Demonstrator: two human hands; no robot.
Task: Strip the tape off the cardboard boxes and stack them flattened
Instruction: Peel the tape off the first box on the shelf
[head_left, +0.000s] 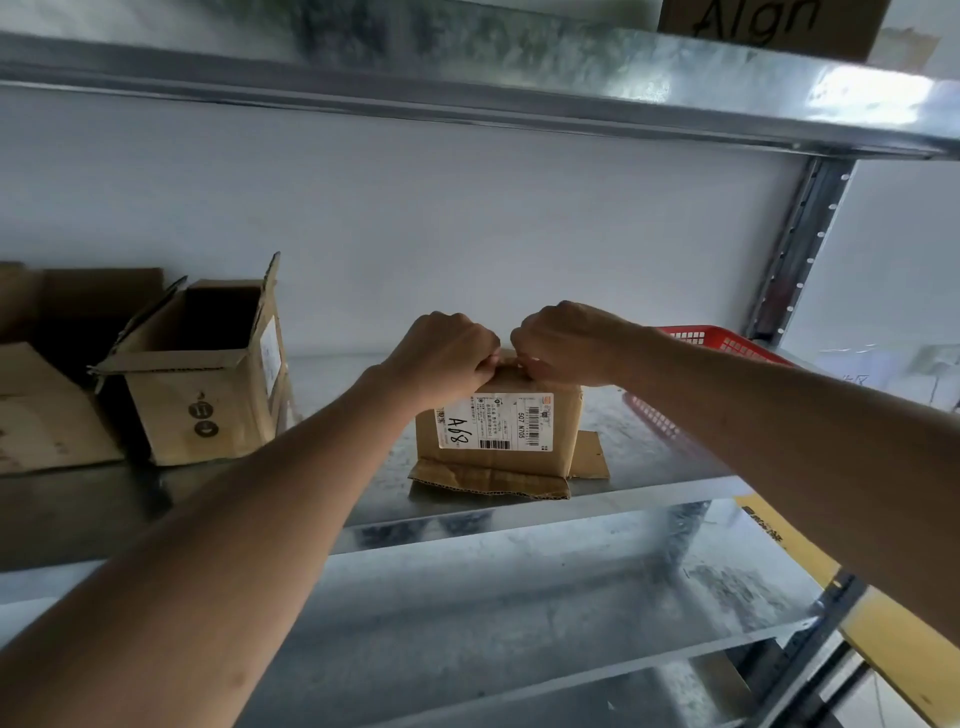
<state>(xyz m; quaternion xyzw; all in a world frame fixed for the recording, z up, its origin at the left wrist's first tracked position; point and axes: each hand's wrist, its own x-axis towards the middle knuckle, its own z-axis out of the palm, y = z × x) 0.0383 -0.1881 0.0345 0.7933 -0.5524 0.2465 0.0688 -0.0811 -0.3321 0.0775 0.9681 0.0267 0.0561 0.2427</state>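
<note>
Galvanized metal shelf against a white wall. At left, open cardboard boxes; at right, red basket behind the forearm. Mid-shelf, small labelled box, bottom flaps splayed. Left hand and right hand curled, pinching its top edge.

open box left of labelled box
</note>
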